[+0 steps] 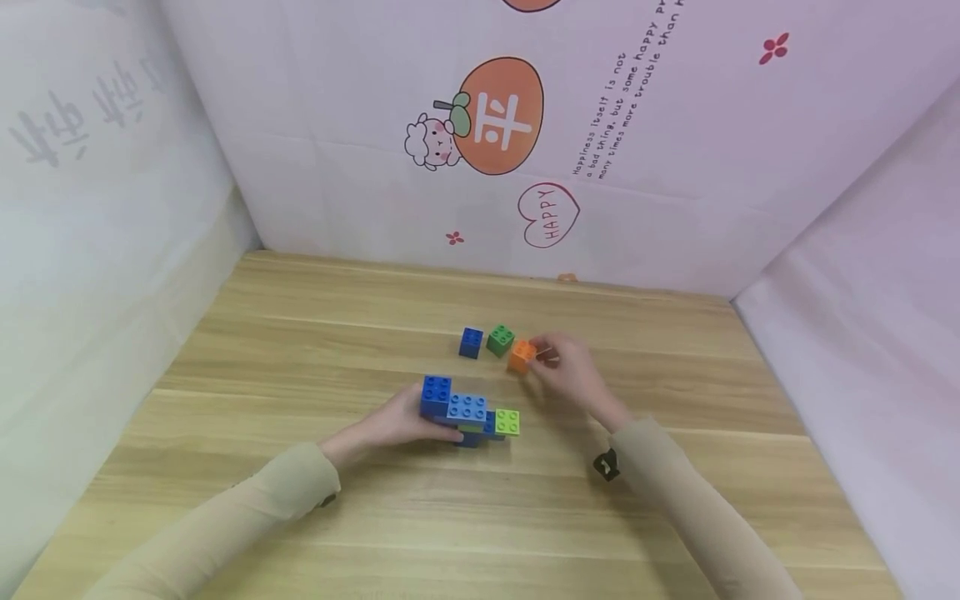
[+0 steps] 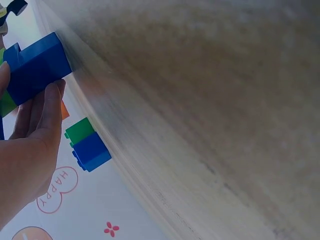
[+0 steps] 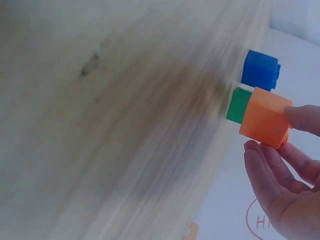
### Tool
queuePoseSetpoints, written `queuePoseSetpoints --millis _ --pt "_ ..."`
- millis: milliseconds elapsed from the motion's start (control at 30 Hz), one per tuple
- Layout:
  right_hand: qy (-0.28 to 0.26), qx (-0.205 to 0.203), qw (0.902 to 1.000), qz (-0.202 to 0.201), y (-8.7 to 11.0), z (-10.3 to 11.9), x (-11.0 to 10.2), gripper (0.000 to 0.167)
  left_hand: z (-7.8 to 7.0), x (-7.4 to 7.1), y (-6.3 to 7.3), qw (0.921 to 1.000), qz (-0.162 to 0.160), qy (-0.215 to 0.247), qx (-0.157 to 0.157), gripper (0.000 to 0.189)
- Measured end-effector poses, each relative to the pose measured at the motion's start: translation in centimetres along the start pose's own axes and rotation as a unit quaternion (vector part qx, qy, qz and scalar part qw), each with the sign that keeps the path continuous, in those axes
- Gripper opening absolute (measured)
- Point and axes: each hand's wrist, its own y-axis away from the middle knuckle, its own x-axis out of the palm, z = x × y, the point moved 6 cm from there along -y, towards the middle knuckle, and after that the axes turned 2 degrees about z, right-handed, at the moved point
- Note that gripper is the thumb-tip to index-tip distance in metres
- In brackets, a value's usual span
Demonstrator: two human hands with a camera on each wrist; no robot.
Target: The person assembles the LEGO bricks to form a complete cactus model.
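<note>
Orange block (image 1: 521,358) and joined blocks (image 1: 467,409) held in separate hands (image 1: 572,371).

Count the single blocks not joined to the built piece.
3: a blue block and, beside it, a green block, both on the table; an orange block pinched by the right hand.

Downward head view; close, tilted wrist views, orange block (image 3: 264,118) apparently common.

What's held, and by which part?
Left hand: the brick assembly, by its left side in the head view. Right hand: the orange block, pinched near its studded top.
</note>
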Motion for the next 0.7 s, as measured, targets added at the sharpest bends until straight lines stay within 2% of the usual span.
queuePoseSetpoints --millis 467,700 --pt "0.010 -0.032 0.9994 -0.009 2.0 2.6 -0.6 0.031 0.2 0.0 0.1 1.0000 -0.006 0.001 -0.003 0.076" --pt "-0.005 -0.051 0.9987 -0.004 3.2 3.5 -0.8 0.032 0.1 0.1 0.0 0.9999 -0.007 -0.003 0.007 0.075"
